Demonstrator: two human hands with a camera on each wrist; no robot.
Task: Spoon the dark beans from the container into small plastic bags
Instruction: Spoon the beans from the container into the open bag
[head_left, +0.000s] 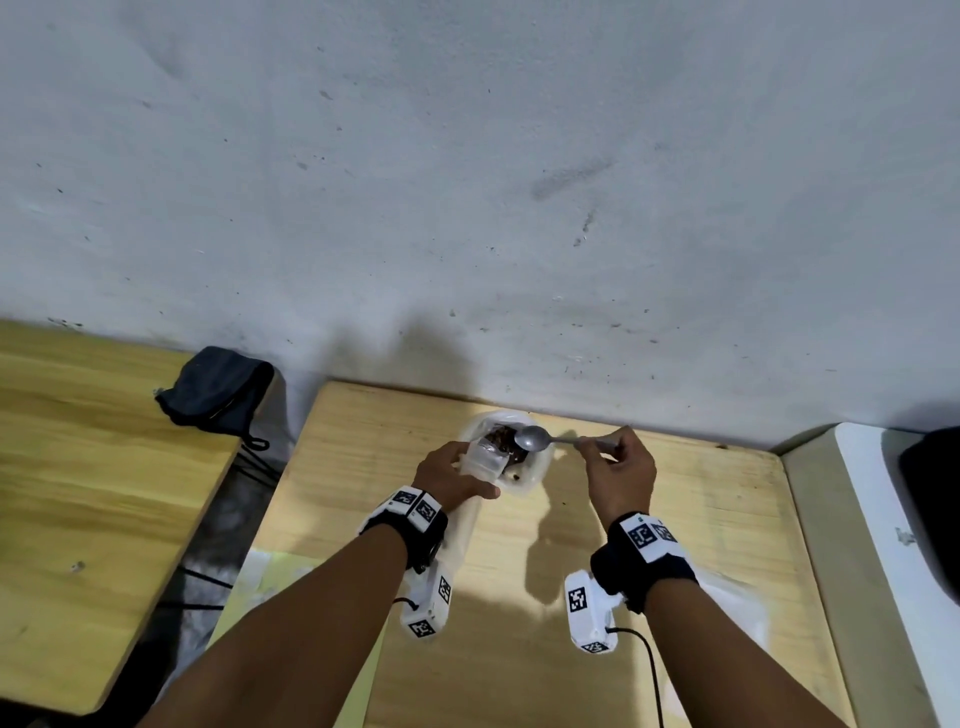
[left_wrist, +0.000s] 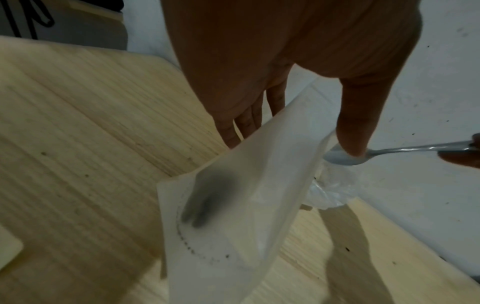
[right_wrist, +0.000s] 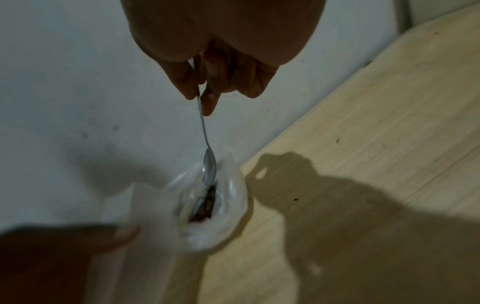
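Head view | my left hand (head_left: 451, 475) is pinching a small translucent plastic bag (head_left: 485, 460) | my right hand (head_left: 618, 470) is gripping a silver metal spoon (head_left: 532, 439) over dark beans (head_left: 501, 434) at the far edge of the wooden table (head_left: 675, 519)

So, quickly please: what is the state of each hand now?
Left hand: holding the small plastic bag, thumb and fingers pinching it.
Right hand: pinching the spoon handle, its empty bowl over the beans.
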